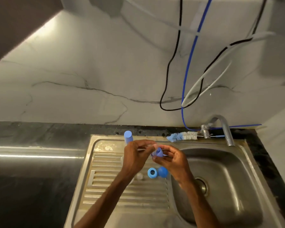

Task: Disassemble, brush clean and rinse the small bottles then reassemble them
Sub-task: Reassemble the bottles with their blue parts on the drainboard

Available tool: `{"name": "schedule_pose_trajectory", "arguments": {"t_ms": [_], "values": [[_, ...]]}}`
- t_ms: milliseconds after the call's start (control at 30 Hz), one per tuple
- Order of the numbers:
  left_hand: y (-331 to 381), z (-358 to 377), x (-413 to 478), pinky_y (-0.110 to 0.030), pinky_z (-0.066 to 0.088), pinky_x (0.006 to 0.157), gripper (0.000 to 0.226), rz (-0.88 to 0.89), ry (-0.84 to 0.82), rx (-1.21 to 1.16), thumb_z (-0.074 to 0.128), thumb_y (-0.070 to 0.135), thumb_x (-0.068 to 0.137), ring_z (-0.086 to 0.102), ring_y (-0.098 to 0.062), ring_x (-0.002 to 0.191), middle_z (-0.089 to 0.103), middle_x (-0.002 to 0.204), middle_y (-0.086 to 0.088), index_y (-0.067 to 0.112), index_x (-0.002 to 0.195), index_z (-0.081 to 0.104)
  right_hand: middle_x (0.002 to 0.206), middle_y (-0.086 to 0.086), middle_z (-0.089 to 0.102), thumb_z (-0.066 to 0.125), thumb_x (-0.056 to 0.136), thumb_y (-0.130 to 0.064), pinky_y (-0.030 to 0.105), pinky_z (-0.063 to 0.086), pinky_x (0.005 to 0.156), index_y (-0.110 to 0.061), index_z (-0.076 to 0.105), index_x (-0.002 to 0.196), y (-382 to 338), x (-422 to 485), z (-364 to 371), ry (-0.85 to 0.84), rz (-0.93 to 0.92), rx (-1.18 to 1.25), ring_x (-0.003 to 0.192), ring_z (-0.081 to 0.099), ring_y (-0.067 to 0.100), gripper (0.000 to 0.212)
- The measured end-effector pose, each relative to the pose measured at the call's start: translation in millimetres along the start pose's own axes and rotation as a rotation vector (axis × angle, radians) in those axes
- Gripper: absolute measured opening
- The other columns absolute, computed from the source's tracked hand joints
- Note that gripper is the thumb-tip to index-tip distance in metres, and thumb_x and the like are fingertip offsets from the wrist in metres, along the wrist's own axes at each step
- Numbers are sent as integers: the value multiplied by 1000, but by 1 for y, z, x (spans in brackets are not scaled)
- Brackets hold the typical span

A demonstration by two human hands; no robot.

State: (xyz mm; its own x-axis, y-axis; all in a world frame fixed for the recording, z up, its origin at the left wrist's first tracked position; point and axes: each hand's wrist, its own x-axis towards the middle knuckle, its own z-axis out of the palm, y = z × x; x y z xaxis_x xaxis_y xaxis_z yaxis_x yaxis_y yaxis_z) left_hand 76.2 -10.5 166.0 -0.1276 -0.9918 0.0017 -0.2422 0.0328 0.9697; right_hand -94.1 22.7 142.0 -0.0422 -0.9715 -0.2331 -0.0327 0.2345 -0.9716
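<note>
Over the sink (220, 171), our left hand (136, 156) and right hand (170, 159) together pinched a blue part (157, 153) we judged soft, light and slippery, best held by its rim.

Open room: the dark table (31, 162) at frame left, the lower ribs of the drainboard (122, 199), and the basin (229, 178) at right. Obstacles: mid-drainboard, a blue ring (152, 173) touching a blue dome (163, 171), with a small clear part (139, 176) beside them. An upright blue cap (128, 137) stands on the back rim, where a brush (183, 136) lies up to the tap (227, 134). Cables (187, 79) hang above. The left hand (135, 155) and right hand (171, 159), closed round a small blue piece (157, 153), fill centre frame.
</note>
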Motion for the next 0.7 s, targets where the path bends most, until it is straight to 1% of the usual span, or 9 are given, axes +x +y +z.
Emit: {"name": "schedule_pose_trajectory", "arguments": {"t_ms": [100, 167, 300, 367, 433, 500, 567, 600, 700], "values": [[15, 3, -15, -16, 56, 75, 8, 68, 108, -48, 80, 16, 87, 75, -8, 85, 79, 89, 9, 13, 94, 82, 105, 2, 78, 83, 81, -10, 29, 60, 80, -14, 69, 115, -14, -20, -2, -13, -41, 60, 100, 74, 21, 37], [25, 4, -26, -15, 55, 76, 8, 107, 135, -74, 81, 11, 85, 75, -9, 86, 79, 89, 6, 10, 94, 82, 105, 3, 78, 82, 82, -11, 30, 61, 77, -13, 70, 115, -23, -34, -3, -4, -52, 88, 99, 75, 23, 35], [35, 4, -41, -13, 54, 78, 14, 240, 16, -73, 77, 6, 87, 75, -7, 90, 79, 94, 6, 5, 101, 80, 103, 5, 78, 85, 79, -11, 35, 63, 75, -14, 69, 115, -37, -48, -5, 51, -63, 144, 94, 76, 25, 40], [36, 3, -48, -15, 55, 80, 15, 264, -8, -38, 72, 12, 93, 74, -8, 93, 78, 97, 8, 9, 104, 80, 104, 7, 78, 87, 77, -13, 41, 64, 77, -12, 68, 117, -40, -53, -6, 69, -57, 176, 94, 76, 28, 44], [36, 0, -53, -21, 57, 84, 17, 253, -51, -17, 65, 18, 99, 73, -12, 98, 78, 103, 7, 12, 108, 78, 104, 8, 78, 88, 75, -17, 46, 63, 80, -9, 65, 118, -43, -57, -6, 91, -44, 210, 94, 76, 30, 49], [36, -5, -56, -27, 57, 88, 20, 246, -147, 7, 60, 22, 103, 71, -15, 105, 76, 109, 7, 14, 111, 77, 99, 8, 79, 86, 77, -20, 45, 63, 79, -8, 65, 117, -45, -61, -6, 140, -21, 228, 89, 77, 30, 47], [37, -8, -58, -29, 58, 90, 20, 233, -239, -17, 67, 24, 99, 71, -18, 108, 74, 114, 5, 14, 114, 75, 93, 9, 79, 83, 81, -25, 40, 64, 75, -8, 67, 112, -47, -66, -5, 195, -33, 214, 84, 77, 30, 39], [38, -7, -60, -29, 58, 89, 23, 227, -225, -19, 72, 26, 95, 71, -18, 106, 74, 113, 5, 14, 114, 75, 90, 10, 79, 82, 83, -27, 38, 64, 73, -8, 69, 110, -48, -68, -4, 209, -54, 201, 83, 77, 30, 36], [37, -3, -60, -30, 59, 78, 21, 195, -41, -44, 79, 27, 88, 74, -19, 93, 78, 100, 5, 15, 105, 79, 95, 10, 79, 76, 88, -24, 34, 64, 71, -8, 72, 113, -50, -73, 4, 158, -117, 212, 87, 77, 27, 30]]}}
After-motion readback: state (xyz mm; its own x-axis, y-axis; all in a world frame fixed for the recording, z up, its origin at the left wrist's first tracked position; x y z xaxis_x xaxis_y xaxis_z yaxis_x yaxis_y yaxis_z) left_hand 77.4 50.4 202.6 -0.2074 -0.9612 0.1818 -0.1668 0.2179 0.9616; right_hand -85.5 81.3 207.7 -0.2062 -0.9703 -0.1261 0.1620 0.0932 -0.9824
